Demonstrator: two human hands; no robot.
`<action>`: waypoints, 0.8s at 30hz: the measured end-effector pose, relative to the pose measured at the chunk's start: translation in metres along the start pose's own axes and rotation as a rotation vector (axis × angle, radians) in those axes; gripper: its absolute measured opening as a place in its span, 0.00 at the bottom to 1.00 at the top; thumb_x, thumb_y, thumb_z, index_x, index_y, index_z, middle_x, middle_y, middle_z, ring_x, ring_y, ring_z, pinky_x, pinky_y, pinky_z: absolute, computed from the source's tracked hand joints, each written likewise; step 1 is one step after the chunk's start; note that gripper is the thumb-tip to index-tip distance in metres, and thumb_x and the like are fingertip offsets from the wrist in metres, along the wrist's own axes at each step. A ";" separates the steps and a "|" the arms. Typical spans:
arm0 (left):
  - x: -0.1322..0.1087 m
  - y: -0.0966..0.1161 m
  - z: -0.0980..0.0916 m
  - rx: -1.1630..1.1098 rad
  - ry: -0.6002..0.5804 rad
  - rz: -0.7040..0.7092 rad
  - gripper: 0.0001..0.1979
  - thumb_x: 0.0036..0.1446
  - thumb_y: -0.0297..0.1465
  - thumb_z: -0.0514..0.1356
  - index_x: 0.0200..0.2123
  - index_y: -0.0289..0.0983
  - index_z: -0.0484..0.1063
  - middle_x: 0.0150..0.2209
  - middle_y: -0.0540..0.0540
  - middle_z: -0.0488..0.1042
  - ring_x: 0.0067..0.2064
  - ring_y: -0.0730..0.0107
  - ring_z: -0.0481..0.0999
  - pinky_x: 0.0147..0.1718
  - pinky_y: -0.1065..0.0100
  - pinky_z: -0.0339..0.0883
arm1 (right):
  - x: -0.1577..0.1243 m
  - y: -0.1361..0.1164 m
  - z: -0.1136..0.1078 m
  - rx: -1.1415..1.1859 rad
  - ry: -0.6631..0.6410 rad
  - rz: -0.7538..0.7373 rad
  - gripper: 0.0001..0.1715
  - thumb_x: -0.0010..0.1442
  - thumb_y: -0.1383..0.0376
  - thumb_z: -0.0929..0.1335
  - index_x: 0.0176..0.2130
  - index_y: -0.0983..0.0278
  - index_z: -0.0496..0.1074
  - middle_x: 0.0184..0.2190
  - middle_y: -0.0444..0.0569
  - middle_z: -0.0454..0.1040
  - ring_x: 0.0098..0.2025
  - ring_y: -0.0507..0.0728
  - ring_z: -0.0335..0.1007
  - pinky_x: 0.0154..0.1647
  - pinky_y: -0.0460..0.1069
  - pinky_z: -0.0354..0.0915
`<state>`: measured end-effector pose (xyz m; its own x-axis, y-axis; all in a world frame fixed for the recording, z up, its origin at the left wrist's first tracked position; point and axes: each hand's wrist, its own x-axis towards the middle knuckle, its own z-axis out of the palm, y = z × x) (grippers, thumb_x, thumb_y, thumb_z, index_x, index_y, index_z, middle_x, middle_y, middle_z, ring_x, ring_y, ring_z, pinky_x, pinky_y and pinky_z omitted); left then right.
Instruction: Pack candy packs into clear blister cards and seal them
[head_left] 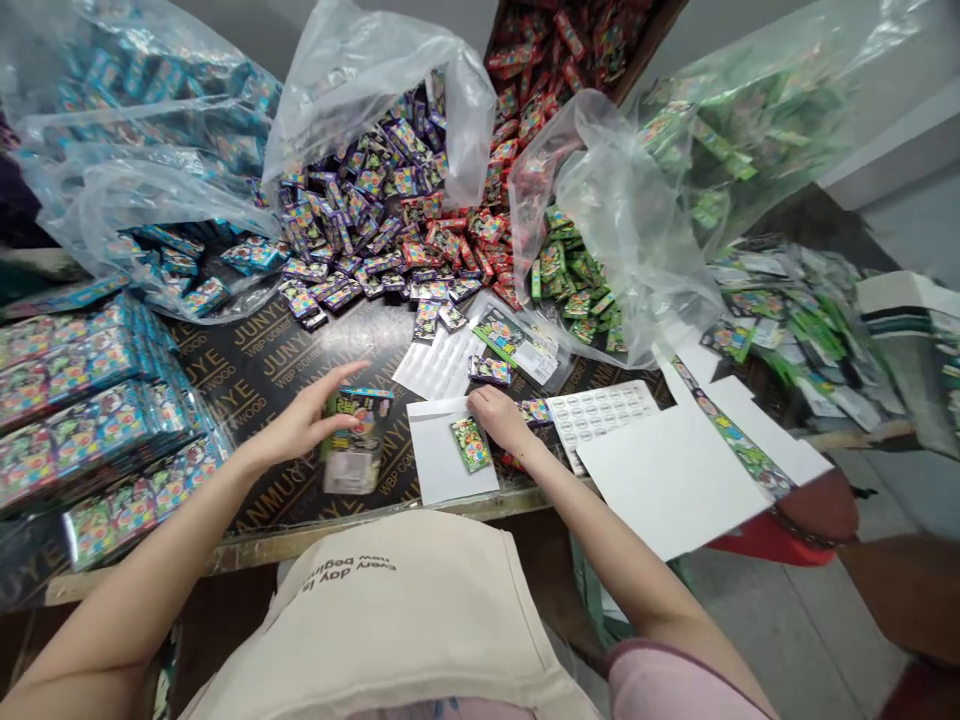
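Note:
My left hand (311, 420) is open, index finger stretched out and thumb apart. The thumb overlaps a clear plastic pouch (351, 472) with a green and blue printed top; whether it touches the pouch I cannot tell. My right hand (501, 418) is closed, fingertips pinched at the upper right edge of a white card (442, 470). What they hold, if anything, is hidden. A small green packet (469, 445) lies on that card, left of the right hand. Just beyond the fingers sits a small purple packet (490, 370). Another packet (535, 409) shows beside the wrist.
Behind are heaps of purple packets (345, 220), red packets (487, 235) and green packets (577, 275), with plastic bags (615, 200) around some. Stacked multi-packs (82, 410) fill the left. At right lie a sticker sheet (600, 412), large white sheets (667, 480) and flat green pouches (810, 330).

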<state>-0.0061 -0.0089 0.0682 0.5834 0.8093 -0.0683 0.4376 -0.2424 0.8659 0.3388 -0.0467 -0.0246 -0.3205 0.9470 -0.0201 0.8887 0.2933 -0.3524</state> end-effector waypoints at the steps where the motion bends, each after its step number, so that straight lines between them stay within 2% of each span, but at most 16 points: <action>1: -0.001 -0.003 0.003 -0.049 0.021 0.014 0.24 0.56 0.36 0.59 0.56 0.40 0.63 0.50 0.43 0.70 0.49 0.61 0.70 0.49 0.63 0.62 | -0.001 -0.001 -0.001 0.001 -0.005 -0.005 0.12 0.58 0.77 0.61 0.28 0.65 0.68 0.29 0.53 0.72 0.34 0.58 0.65 0.37 0.50 0.58; 4: -0.006 -0.014 0.019 -0.152 0.078 -0.006 0.20 0.54 0.35 0.61 0.50 0.38 0.70 0.47 0.42 0.72 0.49 0.60 0.71 0.49 0.61 0.63 | 0.003 -0.001 -0.010 0.032 -0.014 0.012 0.11 0.57 0.76 0.60 0.29 0.64 0.67 0.25 0.51 0.71 0.30 0.57 0.65 0.32 0.49 0.57; 7: -0.011 -0.019 0.029 -0.170 0.123 -0.046 0.20 0.52 0.35 0.63 0.49 0.38 0.72 0.43 0.43 0.73 0.45 0.63 0.72 0.46 0.62 0.64 | 0.015 -0.007 -0.025 0.142 -0.024 0.156 0.07 0.56 0.72 0.62 0.28 0.62 0.65 0.23 0.47 0.70 0.26 0.56 0.65 0.30 0.49 0.57; 9: -0.013 -0.016 0.031 -0.160 0.163 -0.055 0.18 0.54 0.35 0.63 0.48 0.38 0.73 0.41 0.44 0.73 0.43 0.65 0.72 0.43 0.64 0.65 | 0.027 -0.024 -0.037 0.258 0.039 0.223 0.05 0.55 0.69 0.64 0.27 0.62 0.64 0.26 0.49 0.71 0.30 0.57 0.67 0.33 0.50 0.59; 11: -0.015 -0.012 0.030 -0.149 0.226 -0.059 0.14 0.56 0.34 0.60 0.45 0.38 0.75 0.39 0.44 0.73 0.41 0.66 0.72 0.41 0.66 0.66 | 0.040 -0.051 -0.048 0.465 0.090 0.209 0.04 0.55 0.65 0.65 0.28 0.62 0.65 0.31 0.51 0.73 0.37 0.59 0.69 0.38 0.51 0.60; 12: -0.015 -0.009 0.030 -0.144 0.262 -0.062 0.12 0.56 0.33 0.60 0.43 0.38 0.76 0.38 0.44 0.73 0.40 0.67 0.73 0.39 0.67 0.66 | 0.047 -0.067 -0.052 0.609 0.070 0.191 0.06 0.55 0.62 0.66 0.29 0.62 0.65 0.34 0.51 0.74 0.40 0.59 0.69 0.39 0.51 0.61; 15: -0.017 -0.005 0.031 -0.138 0.368 -0.100 0.07 0.53 0.30 0.63 0.36 0.36 0.77 0.32 0.46 0.75 0.35 0.68 0.73 0.35 0.68 0.66 | 0.070 -0.110 -0.058 1.022 -0.178 0.144 0.12 0.53 0.57 0.69 0.29 0.63 0.67 0.37 0.50 0.75 0.42 0.57 0.69 0.41 0.50 0.62; 17: -0.019 -0.004 0.034 -0.160 0.425 -0.103 0.04 0.50 0.29 0.64 0.32 0.35 0.76 0.31 0.46 0.76 0.33 0.68 0.74 0.35 0.67 0.66 | 0.084 -0.130 -0.058 1.166 -0.349 0.126 0.15 0.50 0.55 0.71 0.27 0.63 0.67 0.35 0.48 0.74 0.39 0.55 0.69 0.40 0.50 0.62; 21: -0.021 -0.003 0.039 -0.220 0.480 -0.041 0.03 0.49 0.29 0.64 0.27 0.35 0.73 0.32 0.45 0.77 0.36 0.66 0.75 0.37 0.66 0.66 | 0.104 -0.148 -0.055 1.208 -0.584 0.090 0.19 0.44 0.52 0.73 0.25 0.64 0.67 0.27 0.44 0.72 0.30 0.51 0.65 0.33 0.47 0.60; 24: -0.023 0.000 0.038 -0.227 0.486 -0.072 0.03 0.46 0.26 0.63 0.27 0.35 0.71 0.30 0.46 0.76 0.35 0.67 0.74 0.35 0.67 0.66 | 0.111 -0.154 -0.056 1.151 -0.672 0.078 0.20 0.43 0.52 0.74 0.24 0.64 0.67 0.22 0.41 0.68 0.25 0.49 0.61 0.28 0.46 0.56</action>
<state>0.0065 -0.0478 0.0511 0.1503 0.9869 0.0588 0.2747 -0.0988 0.9564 0.1851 0.0203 0.0802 -0.6757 0.6106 -0.4129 0.2373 -0.3501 -0.9061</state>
